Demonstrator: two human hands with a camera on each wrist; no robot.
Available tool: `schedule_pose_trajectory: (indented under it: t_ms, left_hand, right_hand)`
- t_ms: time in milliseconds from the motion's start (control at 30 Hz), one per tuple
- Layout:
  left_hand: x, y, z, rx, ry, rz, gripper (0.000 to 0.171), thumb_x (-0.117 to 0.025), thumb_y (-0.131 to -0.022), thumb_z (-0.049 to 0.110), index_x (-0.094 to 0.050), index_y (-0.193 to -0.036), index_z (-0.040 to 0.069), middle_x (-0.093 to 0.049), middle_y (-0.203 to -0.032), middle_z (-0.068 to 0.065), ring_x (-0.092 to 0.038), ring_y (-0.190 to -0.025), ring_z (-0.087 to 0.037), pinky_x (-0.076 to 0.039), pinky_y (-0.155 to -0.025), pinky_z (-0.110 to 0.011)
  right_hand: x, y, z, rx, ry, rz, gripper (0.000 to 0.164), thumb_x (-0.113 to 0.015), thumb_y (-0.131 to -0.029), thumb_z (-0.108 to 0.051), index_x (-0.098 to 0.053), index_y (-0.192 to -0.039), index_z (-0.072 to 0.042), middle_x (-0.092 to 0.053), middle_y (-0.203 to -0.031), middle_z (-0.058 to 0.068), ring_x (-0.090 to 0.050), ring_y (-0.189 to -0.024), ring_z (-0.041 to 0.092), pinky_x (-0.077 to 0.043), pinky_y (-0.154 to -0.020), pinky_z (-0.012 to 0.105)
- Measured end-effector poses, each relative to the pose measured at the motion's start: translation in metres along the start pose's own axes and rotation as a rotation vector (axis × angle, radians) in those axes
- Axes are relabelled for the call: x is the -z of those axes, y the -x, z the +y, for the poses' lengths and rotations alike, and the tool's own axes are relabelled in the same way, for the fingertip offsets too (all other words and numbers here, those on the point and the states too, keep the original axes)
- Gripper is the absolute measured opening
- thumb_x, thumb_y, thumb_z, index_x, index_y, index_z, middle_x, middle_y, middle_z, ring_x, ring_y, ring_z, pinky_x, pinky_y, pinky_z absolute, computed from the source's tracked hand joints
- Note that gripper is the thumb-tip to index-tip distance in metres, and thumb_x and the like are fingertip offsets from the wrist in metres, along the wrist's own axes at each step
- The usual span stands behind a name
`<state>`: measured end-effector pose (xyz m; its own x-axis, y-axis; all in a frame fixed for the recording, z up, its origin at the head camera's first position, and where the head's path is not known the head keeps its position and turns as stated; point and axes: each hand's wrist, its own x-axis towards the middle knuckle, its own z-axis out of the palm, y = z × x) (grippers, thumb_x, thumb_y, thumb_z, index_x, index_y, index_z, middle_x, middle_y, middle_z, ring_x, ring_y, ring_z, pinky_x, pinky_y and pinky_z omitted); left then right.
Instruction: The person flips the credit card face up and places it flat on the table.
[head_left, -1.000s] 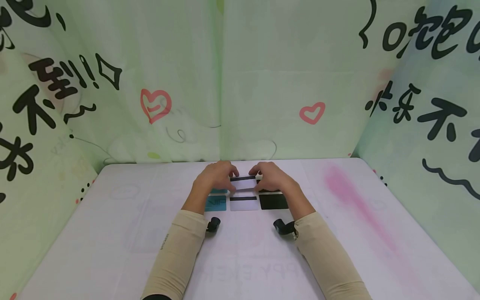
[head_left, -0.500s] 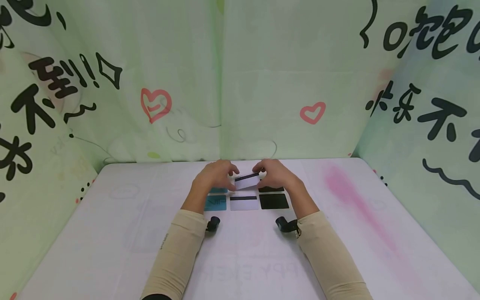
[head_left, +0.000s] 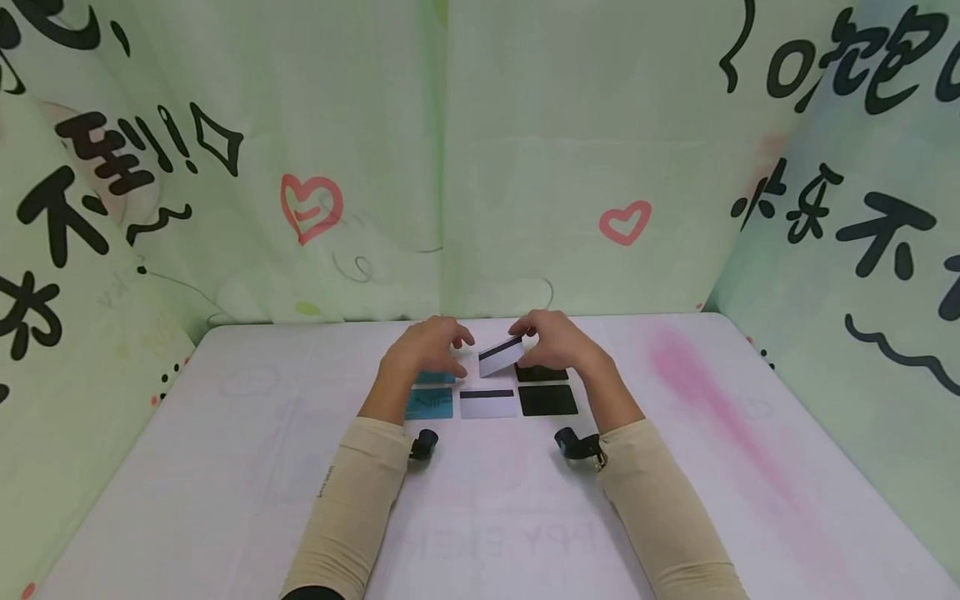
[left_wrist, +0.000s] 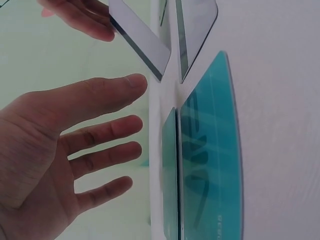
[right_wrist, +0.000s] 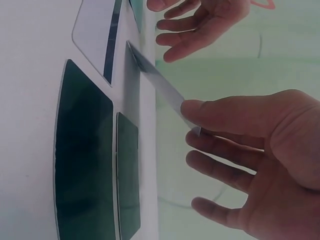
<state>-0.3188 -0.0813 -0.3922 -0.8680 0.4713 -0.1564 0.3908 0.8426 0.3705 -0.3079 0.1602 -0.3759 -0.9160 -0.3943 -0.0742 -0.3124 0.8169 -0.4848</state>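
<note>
Between thumb and fingers my right hand pinches a white card with a black stripe, held tilted above the table. Its lower left end angles down toward the tabletop in the right wrist view. My left hand is apart from that card, fingers extended and holding nothing, beside the teal cards. Another white striped card lies flat in the front row. To its left lies a teal card with dark lettering, with a second teal card behind. On the right are a dark green card and another dark card.
The cards lie on a white table with a pink smear on its right side. Green fabric walls with black writing and red hearts rise behind and at both sides. Small black cameras sit at the wrists.
The white card has risen and tilted, moving right with my right hand. My left hand, earlier at the card's left end, is now apart from it and slightly to the left.
</note>
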Motion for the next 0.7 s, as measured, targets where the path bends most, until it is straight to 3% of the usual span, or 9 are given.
schedule_pose_trajectory:
  t_ms: [700]
  left_hand:
    - [0.0012, 0.0024, -0.0011, -0.004, 0.008, -0.017, 0.051, -0.085, -0.088, 0.027, -0.069, -0.136, 0.019, -0.071, -0.125, -0.004, -0.063, -0.113, -0.023, -0.052, -0.102, -0.046]
  right_hand:
    - [0.0090, 0.0061, -0.0035, 0.051, -0.010, 0.061, 0.049, -0.080, -0.087, -0.010, -0.067, -0.134, -0.002, -0.066, -0.134, 0.018, -0.058, -0.126, 0.039, -0.052, -0.103, 0.053]
